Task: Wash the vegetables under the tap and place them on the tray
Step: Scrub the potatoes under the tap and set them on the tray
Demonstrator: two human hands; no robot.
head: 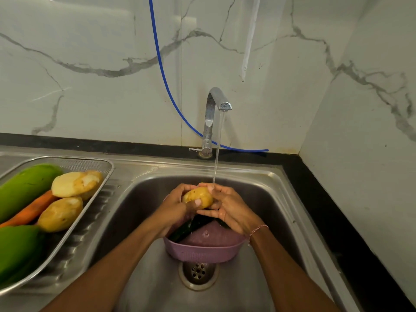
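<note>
A yellow potato (198,197) is held between my left hand (174,207) and my right hand (229,209) over the sink, just under the stream from the chrome tap (216,104). Water is running. Below my hands sits a pink colander (202,253) with a dark green vegetable (191,227) in it, partly hidden by my hands. On the left a metal mesh tray (94,206) holds two potatoes (76,183), a carrot (29,210) and two large green fruits (24,188).
The steel sink basin (139,199) has its drain (198,271) in front of the colander. A blue hose (162,70) hangs down the marble wall behind the tap. A black counter edge (337,210) runs along the right side.
</note>
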